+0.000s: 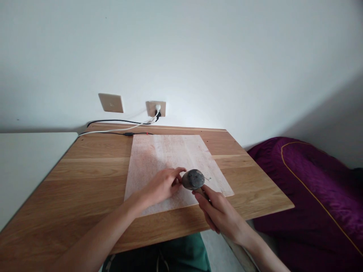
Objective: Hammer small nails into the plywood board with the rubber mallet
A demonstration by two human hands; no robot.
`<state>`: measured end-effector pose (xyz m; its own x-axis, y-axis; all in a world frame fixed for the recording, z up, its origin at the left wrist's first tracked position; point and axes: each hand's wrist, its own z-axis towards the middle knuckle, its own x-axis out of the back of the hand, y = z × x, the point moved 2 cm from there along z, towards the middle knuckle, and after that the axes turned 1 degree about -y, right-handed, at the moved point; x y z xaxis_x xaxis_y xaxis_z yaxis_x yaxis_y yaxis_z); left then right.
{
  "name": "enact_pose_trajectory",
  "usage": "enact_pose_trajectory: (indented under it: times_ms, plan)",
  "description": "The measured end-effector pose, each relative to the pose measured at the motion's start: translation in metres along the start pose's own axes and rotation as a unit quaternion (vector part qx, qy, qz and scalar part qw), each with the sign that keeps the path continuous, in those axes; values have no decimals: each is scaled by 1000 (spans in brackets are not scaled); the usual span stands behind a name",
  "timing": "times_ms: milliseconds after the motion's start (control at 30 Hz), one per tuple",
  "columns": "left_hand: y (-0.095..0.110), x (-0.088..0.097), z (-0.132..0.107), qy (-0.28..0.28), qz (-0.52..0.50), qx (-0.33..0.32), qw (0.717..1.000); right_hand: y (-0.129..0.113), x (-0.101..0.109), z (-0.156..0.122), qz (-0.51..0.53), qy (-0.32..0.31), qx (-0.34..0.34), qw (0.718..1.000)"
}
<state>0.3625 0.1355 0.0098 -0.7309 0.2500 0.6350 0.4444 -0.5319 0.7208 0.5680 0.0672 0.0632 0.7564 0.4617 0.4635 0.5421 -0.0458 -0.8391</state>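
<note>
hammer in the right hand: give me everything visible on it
The hammer has a rounded, dull grey head that looks like worn metal, mottled and scuffed. A short stretch of brownish, wood-like handle shows below the head; the rest is hidden in the right hand, which grips it close under the head. The head sits low over the pale board on the wooden table; contact cannot be told. The left hand's fingertips are right beside the head.

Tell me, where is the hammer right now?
In the head view, the hammer is in the right hand, its head over the pale board on the wooden table, right beside the left hand fingertips.
</note>
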Motion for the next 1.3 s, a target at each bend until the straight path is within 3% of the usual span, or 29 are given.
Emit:
enact_pose_trajectory:
  times_ms: [633, 733, 833, 1033, 1167, 1300]
  plan:
    - [4, 3, 0, -4, 10, 21, 1000, -5, -5, -1, -32, 27, 20, 999]
    - [8, 6, -1, -9, 1, 6, 1000, -4, -2, 1, -29, 18, 13, 999]
    - [10, 10, -2, 2, 13, -37, 999, 3, 11, 5, -4, 63, 7, 998]
    - [3, 17, 6, 46, 172, -49, 983, 40, 54, 15, 6, 191, -7, 982]
    - [6, 16, 22, -5, 277, -72, 958, 66, 64, 17, 18, 208, -35, 977]
    - [15, 16, 36, -52, 355, -101, 928, 73, 57, 14, 23, 193, -41, 980]
